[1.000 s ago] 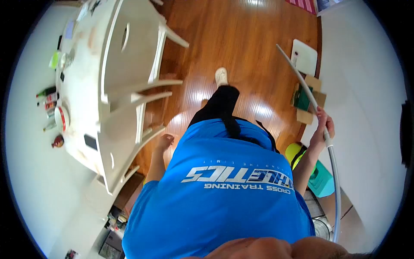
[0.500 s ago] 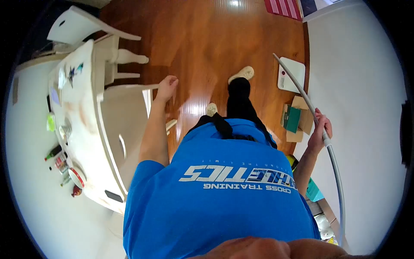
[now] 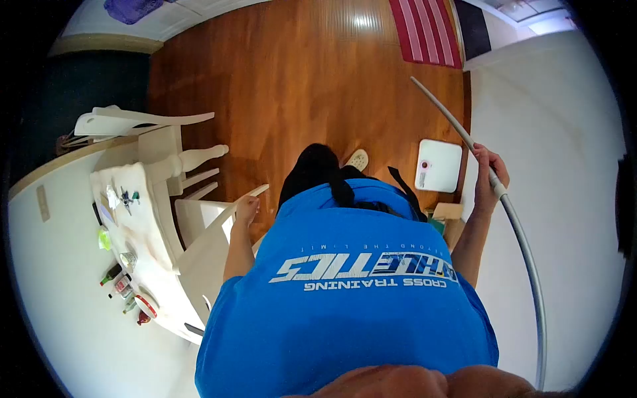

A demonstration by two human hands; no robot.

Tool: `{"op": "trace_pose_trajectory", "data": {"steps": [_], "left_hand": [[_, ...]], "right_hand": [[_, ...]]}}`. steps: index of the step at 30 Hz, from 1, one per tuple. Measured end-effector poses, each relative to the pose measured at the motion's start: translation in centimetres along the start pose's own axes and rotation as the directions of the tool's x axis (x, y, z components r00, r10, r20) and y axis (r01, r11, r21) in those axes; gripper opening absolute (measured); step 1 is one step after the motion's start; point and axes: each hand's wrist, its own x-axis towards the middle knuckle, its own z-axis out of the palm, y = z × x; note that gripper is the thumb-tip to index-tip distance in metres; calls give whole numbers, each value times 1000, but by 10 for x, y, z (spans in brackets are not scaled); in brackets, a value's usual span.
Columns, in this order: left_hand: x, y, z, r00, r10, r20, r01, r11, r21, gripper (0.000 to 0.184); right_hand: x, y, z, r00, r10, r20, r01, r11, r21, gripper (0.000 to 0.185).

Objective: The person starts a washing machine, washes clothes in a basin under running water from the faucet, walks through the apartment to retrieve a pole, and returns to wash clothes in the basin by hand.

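My right hand (image 3: 490, 174) is closed around a long, thin grey pole (image 3: 523, 245). It slants from above the floor, past my wrist, and down along the right wall; its lower end runs out at the bottom of the view. My left hand (image 3: 247, 209) hangs at my side with its fingers loosely curled and nothing seen in them. Beside it is the top of a white chair (image 3: 222, 229); whether they touch I cannot tell.
At left stands a white table (image 3: 149, 229) with bottles and a red-rimmed bowl (image 3: 146, 306). Another white chair (image 3: 142, 121) is beyond it. A white scale (image 3: 438, 166) lies by the right wall, near a cardboard box (image 3: 446, 211). A red striped mat (image 3: 426, 30) lies ahead.
I have moved forward: the table, chairs, scale and box sit lower in view, and more floor shows ahead. My left hand has swung back and down. The pole stays in my right hand.
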Motion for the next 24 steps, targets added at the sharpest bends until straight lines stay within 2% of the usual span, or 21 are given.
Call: {"op": "trace_pose_trajectory", "data": {"steps": [1, 2, 3, 5, 6, 9, 10, 11, 13, 14, 15, 16, 17, 18, 20, 21, 23, 24], "left_hand": [[3, 4, 5, 999, 10, -53, -13, 998, -55, 19], [11, 5, 11, 999, -49, -2, 47, 974, -222, 19], [11, 20, 15, 999, -54, -6, 52, 973, -226, 19], [13, 74, 24, 986, -84, 146, 93, 994, -58, 21], [17, 110, 22, 986, -82, 146, 90, 995, -52, 21], [41, 218, 17, 950, -291, 115, 277, 953, 123, 15], [78, 199, 12, 981, -181, 66, 185, 981, -58, 13], [128, 193, -2, 983, -164, 80, 169, 984, -62, 13], [192, 194, -20, 942, -282, 181, 333, 848, -412, 15], [210, 241, -25, 975, -195, 111, 214, 955, -206, 16], [235, 298, -34, 995, -78, 55, 76, 997, 23, 18], [301, 297, -43, 996, 64, 55, -71, 990, 122, 17], [321, 360, -50, 977, 194, 85, -212, 906, 366, 19], [298, 461, -47, 994, 108, -1, -103, 953, 285, 24], [339, 555, -44, 954, 297, -50, -227, 818, 528, 28], [348, 603, -38, 934, 356, -37, -293, 821, 491, 28], [376, 678, -16, 905, 426, -10, -375, 807, 456, 27], [385, 702, -5, 838, 544, 35, -499, 739, 453, 27]], "right_hand": [[21, 3, 4, 1000, -4, 13, 4, 1000, -1, 14], [40, 8, 8, 999, -19, 29, 20, 1000, -12, 14], [58, 11, 13, 999, -32, 42, 33, 999, -23, 14], [98, 12, 24, 998, -51, 48, 52, 998, -28, 14], [115, 13, 31, 997, -68, 45, 69, 997, -37, 13], [167, 13, 42, 996, -88, 28, 91, 986, -142, 13], [184, 13, 42, 998, -66, 20, 69, 982, -178, 13], [200, 13, 46, 999, -37, -28, 31, 982, -187, 14], [229, 6, 49, 995, -43, -94, 30, 991, -133, 16], [246, 6, 48, 992, -13, -127, -6, 989, -146, 14], [262, 8, 51, 985, 13, -170, -39, 988, -149, 13], [278, 1, 57, 976, 62, -207, -87, 990, -112, 13], [285, 7, 62, 969, 93, -230, -121, 987, -109, 13], [301, 8, 67, 959, 99, -266, -127, 988, -92, 12], [334, 15, 73, 945, 107, -309, -135, 988, -70, 11], [346, 20, 72, 937, 109, -332, -139, 988, -69, 11], [377, 29, 69, 963, 109, -245, -154, 972, -175, 11], [381, 30, 65, 962, 105, -253, -151, 974, -170, 11]]}}
